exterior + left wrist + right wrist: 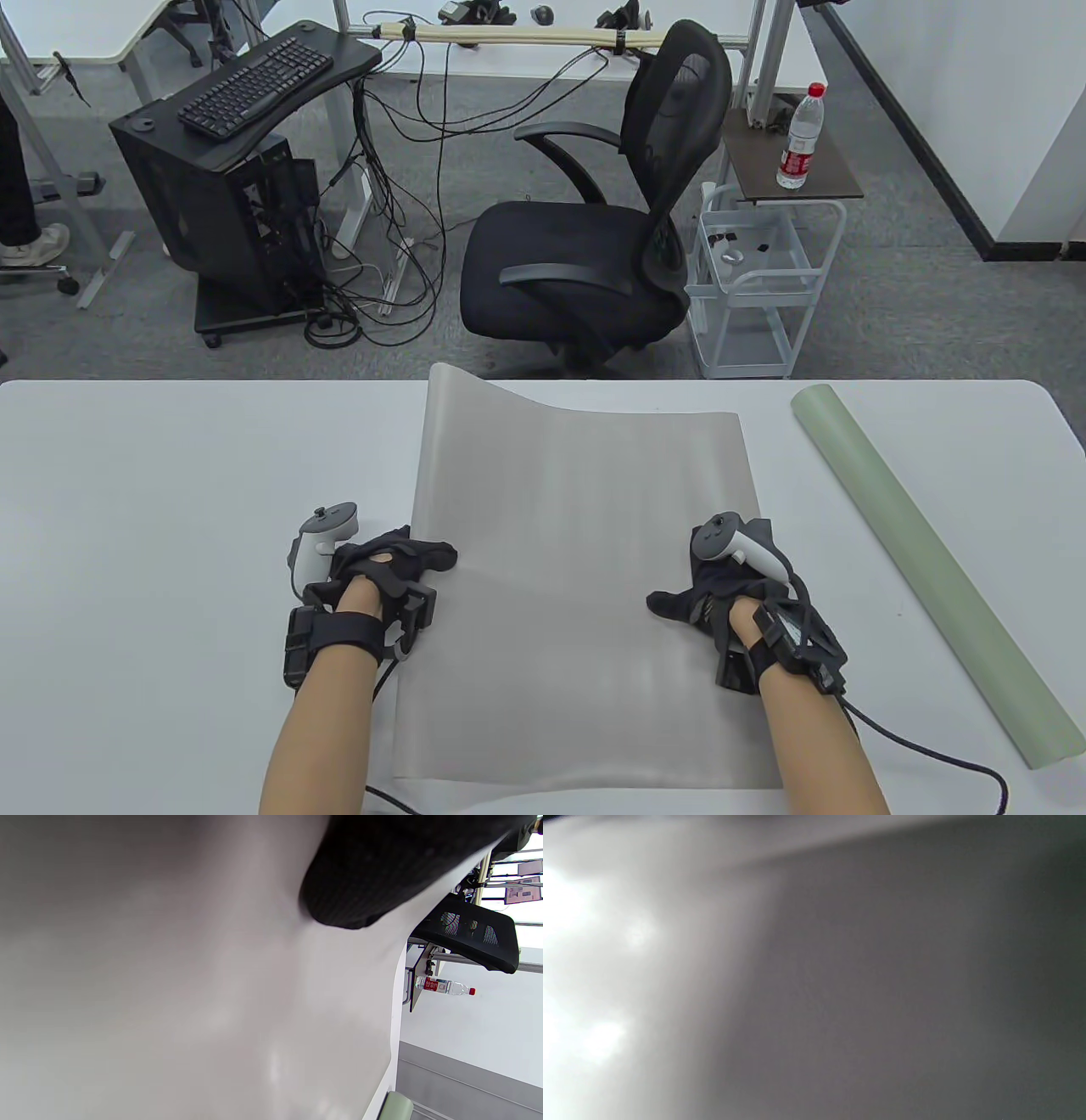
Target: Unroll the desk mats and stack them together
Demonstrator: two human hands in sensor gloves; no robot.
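A grey desk mat [577,577] lies unrolled in the middle of the white table [170,509]; its far left corner curls up past the table's far edge. My left hand [399,564] rests flat on the mat's left edge. My right hand [704,586] rests flat on its right edge. A pale green desk mat [925,569] lies rolled up on the right, running diagonally from the far edge to the near right. In the left wrist view the grey mat [169,984] fills the frame, with a gloved finger [382,866] on it and the green roll's end [396,1107] beyond. The right wrist view shows only blurred grey surface.
Beyond the table's far edge stand a black office chair [594,246], a white wire cart [755,280] and a side shelf with a water bottle [802,136]. A black computer stand with a keyboard [254,85] is at the far left.
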